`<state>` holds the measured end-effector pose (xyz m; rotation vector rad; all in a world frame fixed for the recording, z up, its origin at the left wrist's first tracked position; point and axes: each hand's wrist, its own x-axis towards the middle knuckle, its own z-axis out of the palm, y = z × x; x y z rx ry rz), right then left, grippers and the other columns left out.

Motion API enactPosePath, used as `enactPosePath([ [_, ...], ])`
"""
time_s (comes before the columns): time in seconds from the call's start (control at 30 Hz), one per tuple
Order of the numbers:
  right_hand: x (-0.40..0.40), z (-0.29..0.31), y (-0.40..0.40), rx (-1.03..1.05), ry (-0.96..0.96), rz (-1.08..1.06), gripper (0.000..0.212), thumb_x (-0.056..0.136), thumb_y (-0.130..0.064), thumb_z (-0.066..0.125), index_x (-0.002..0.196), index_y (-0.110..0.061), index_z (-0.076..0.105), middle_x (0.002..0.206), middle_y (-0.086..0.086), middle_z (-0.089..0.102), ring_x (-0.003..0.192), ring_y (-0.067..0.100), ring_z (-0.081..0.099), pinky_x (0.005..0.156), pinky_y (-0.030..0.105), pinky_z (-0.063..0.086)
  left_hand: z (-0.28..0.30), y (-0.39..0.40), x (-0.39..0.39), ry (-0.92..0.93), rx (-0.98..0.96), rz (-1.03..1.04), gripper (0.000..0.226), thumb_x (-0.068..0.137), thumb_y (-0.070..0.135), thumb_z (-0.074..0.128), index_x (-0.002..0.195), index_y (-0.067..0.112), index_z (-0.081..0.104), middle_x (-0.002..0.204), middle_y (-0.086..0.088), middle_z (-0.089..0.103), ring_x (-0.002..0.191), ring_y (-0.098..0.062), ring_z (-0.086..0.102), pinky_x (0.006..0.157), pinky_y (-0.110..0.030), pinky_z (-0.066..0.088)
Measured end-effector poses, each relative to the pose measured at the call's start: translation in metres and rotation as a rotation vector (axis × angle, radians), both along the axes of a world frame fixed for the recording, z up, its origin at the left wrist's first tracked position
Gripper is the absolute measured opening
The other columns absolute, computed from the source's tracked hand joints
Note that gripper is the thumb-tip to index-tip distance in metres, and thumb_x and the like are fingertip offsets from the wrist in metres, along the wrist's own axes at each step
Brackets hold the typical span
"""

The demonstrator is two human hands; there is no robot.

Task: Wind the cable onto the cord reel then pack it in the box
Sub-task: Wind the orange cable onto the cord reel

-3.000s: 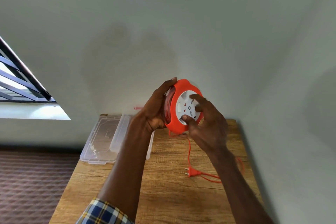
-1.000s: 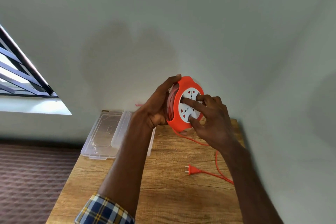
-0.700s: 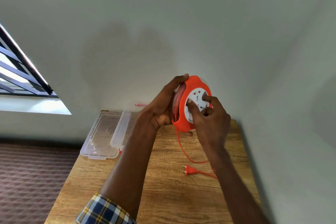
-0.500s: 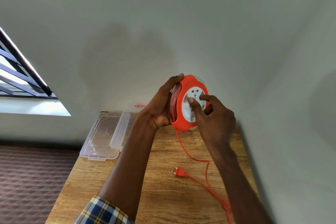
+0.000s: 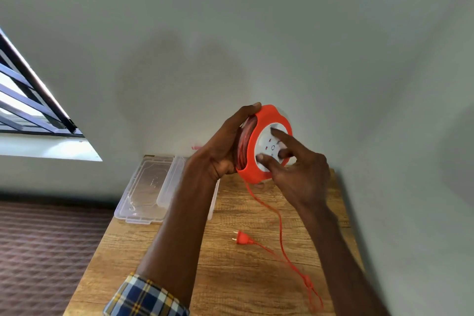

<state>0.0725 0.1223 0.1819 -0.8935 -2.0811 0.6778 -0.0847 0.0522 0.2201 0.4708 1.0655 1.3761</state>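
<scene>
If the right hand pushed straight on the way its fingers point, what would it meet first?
The right hand already touches the cord reel: its fingers rest on the white socket face, so that comes first.

Both forearms reach forward and up. The left hand [image 5: 225, 146] grips the cord reel [image 5: 259, 146] from its left edge, thumb over the top rim. The right hand [image 5: 300, 174] rests spread fingers [image 5: 282, 136] on its white face, thumb low.

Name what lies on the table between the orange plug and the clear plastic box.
In the head view, only bare wooden table shows between the plug and the box; the left forearm crosses above it.
</scene>
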Motion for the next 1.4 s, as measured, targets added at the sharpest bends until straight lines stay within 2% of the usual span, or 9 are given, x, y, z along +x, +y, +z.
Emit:
enactPosePath([
  [0.1, -0.012, 0.008, -0.010, -0.255, 0.097, -0.126, 0.058, 0.079, -0.064, 0.074, 0.127, -0.033, 0.064, 0.104, -0.001, 0.077, 0.089, 0.014, 0.074, 0.075, 0.035, 0.062, 0.000, 0.002, 0.004, -0.025, -0.004, 0.020, 0.070, 0.098, 0.066, 0.053, 0.137, 0.010, 0.068, 0.124, -0.018, 0.073, 0.105, -0.035, 0.072, 0.101, -0.051, 0.055],
  [0.27, -0.004, 0.007, -0.011, 0.041, 0.005, -0.106, 0.050, 0.094, -0.059, 0.060, 0.133, -0.028, 0.059, 0.093, 0.000, 0.079, 0.081, 0.018, 0.075, 0.067, 0.023, 0.053, -0.003, 0.006, 0.005, -0.059, 0.035, 0.034, 0.075, 0.097, 0.068, 0.054, 0.147, 0.012, 0.060, 0.146, -0.021, 0.062, 0.124, -0.040, 0.062, 0.115, -0.058, 0.044],
  [0.37, 0.004, 0.002, -0.005, 0.204, 0.025, -0.052, 0.036, 0.095, -0.044, 0.067, 0.128, -0.029, 0.068, 0.092, -0.002, 0.074, 0.079, 0.015, 0.068, 0.061, 0.015, 0.040, -0.001, 0.005, 0.002, -0.066, 0.040, 0.041, 0.072, 0.097, 0.067, 0.053, 0.142, 0.012, 0.065, 0.136, -0.018, 0.069, 0.115, -0.036, 0.068, 0.108, -0.053, 0.050],
  [0.53, 0.009, 0.002, 0.019, 0.278, -0.083, 0.241, 0.042, 0.088, -0.012, 0.077, 0.123, -0.036, 0.072, 0.131, 0.000, 0.055, 0.115, 0.018, 0.048, 0.080, 0.013, 0.040, -0.006, 0.002, -0.006, -0.058, 0.026, 0.004, 0.072, 0.097, 0.069, 0.052, 0.142, 0.014, 0.065, 0.134, -0.017, 0.069, 0.116, -0.036, 0.066, 0.113, -0.056, 0.043],
  [0.67, 0.009, 0.000, 0.022, 0.239, -0.199, 0.284, 0.057, 0.089, -0.013, 0.076, 0.134, -0.044, 0.062, 0.148, -0.002, 0.050, 0.125, 0.023, 0.044, 0.090, 0.036, 0.051, -0.011, 0.001, -0.011, -0.073, 0.008, 0.000, 0.075, 0.094, 0.072, 0.053, 0.144, 0.016, 0.064, 0.139, -0.018, 0.067, 0.119, -0.037, 0.065, 0.113, -0.058, 0.043],
  [0.93, 0.004, -0.008, 0.015, 0.244, -0.141, 0.118, 0.052, 0.085, -0.026, 0.080, 0.129, -0.049, 0.064, 0.125, -0.012, 0.070, 0.099, 0.014, 0.053, 0.063, 0.020, 0.042, -0.005, 0.000, -0.010, 0.026, -0.022, 0.007, 0.072, 0.093, 0.069, 0.055, 0.138, 0.015, 0.067, 0.125, -0.017, 0.073, 0.106, -0.033, 0.072, 0.096, -0.048, 0.057],
  [1.07, -0.002, -0.012, 0.002, 0.103, -0.006, 0.097, 0.057, 0.082, -0.027, 0.084, 0.131, -0.047, 0.063, 0.125, -0.010, 0.072, 0.106, 0.011, 0.069, 0.080, 0.030, 0.060, -0.006, 0.001, -0.014, 0.090, -0.057, 0.023, 0.073, 0.092, 0.068, 0.060, 0.139, 0.013, 0.066, 0.127, -0.020, 0.073, 0.105, -0.034, 0.073, 0.093, -0.047, 0.058],
  [1.27, -0.005, -0.018, 0.011, 0.123, -0.084, 0.230, 0.066, 0.093, -0.025, 0.073, 0.144, -0.055, 0.043, 0.146, -0.008, 0.056, 0.124, 0.019, 0.049, 0.088, 0.029, 0.047, -0.009, -0.002, -0.014, -0.051, -0.015, 0.041, 0.076, 0.094, 0.073, 0.053, 0.142, 0.016, 0.065, 0.135, -0.018, 0.069, 0.117, -0.037, 0.067, 0.105, -0.054, 0.053],
  [1.4, -0.004, -0.012, 0.018, 0.153, -0.022, 0.288, 0.058, 0.088, -0.010, 0.076, 0.134, -0.042, 0.061, 0.145, -0.002, 0.055, 0.129, 0.020, 0.041, 0.097, 0.032, 0.047, -0.009, -0.003, -0.014, -0.090, 0.009, -0.044, 0.081, 0.093, 0.075, 0.053, 0.147, 0.016, 0.061, 0.142, -0.019, 0.063, 0.124, -0.040, 0.062, 0.113, -0.060, 0.044],
])
